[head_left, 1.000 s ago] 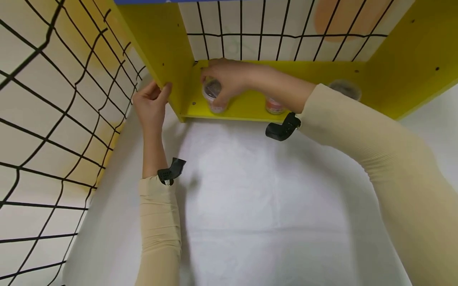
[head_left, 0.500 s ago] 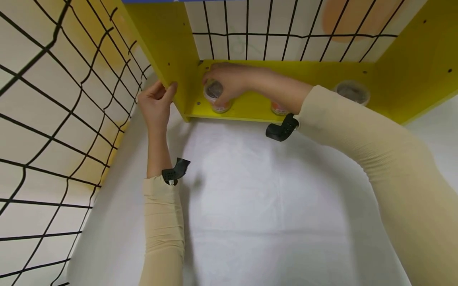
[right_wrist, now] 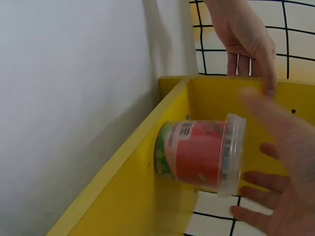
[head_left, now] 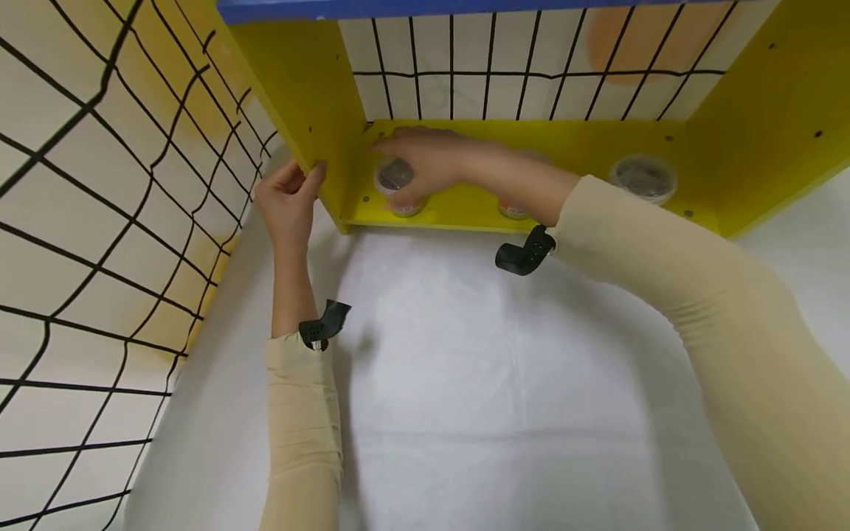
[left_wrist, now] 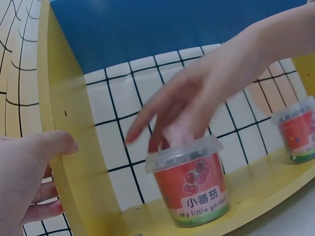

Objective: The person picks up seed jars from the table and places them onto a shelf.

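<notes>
A red-and-green plastic cup point(left_wrist: 192, 189) with a clear lid, printed "My little garden", stands upright near the left end of the yellow shelf point(head_left: 458, 210). Right over its lid, my right hand point(head_left: 434, 161) has its fingers spread apart; in the right wrist view they are off the cup's sides. My left hand point(head_left: 287, 206) grips the front edge of the shelf's left side panel point(left_wrist: 74, 147), thumb on the inner face and fingers outside. My right forearm partly covers a second, similar cup point(head_left: 513, 210).
A third clear-lidded cup point(head_left: 643, 178) stands toward the shelf's right end. A blue board point(head_left: 465, 9) crosses above. Black wire grid stands behind the shelf and along the left. White cloth point(head_left: 432, 354) covers the surface in front.
My right hand has loosened from the cup, its fingers spreading and lifting slightly off the lid. The cup stays on the shelf. My left hand keeps its grip on the panel.
</notes>
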`<state>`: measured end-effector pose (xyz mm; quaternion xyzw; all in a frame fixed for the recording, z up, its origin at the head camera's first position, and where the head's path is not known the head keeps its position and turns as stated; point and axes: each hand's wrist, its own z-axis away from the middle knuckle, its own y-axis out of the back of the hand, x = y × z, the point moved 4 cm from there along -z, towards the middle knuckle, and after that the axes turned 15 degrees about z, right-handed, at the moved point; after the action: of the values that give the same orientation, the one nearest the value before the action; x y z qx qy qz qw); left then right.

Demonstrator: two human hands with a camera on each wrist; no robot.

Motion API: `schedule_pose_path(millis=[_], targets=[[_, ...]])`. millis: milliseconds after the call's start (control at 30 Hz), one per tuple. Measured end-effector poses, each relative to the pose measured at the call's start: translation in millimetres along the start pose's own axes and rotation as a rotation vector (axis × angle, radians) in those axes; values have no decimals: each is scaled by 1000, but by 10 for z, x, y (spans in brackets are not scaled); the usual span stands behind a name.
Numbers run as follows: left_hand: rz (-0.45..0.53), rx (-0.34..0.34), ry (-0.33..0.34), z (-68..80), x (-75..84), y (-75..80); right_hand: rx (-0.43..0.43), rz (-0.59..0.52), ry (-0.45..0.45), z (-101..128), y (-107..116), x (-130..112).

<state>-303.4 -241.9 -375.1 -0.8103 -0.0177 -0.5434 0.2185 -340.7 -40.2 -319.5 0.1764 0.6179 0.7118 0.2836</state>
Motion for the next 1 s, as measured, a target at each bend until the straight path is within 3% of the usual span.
schedule_pose_path(millis=[233,433,600,700,833,933,1000], targets=[[-21,-3,43,-20,-31,18,123,42,-61,280,59,-28],[7,80,116,-28,-11,87,262,36,-109,602,-49,-76],[-22,128,114,-57,47,144,383,17,-128,818,-142,-51],[-77,139,101,-86,106,175,438,-3,-147,893,-160,-21],[-75,203,42,-76,256,210,460,-41,-186,973,-188,5],[-15,263,-46,-35,446,200,474,-63,-213,1034,-197,14],[-42,294,-121,48,622,128,493,-39,-231,1082,-188,9]])
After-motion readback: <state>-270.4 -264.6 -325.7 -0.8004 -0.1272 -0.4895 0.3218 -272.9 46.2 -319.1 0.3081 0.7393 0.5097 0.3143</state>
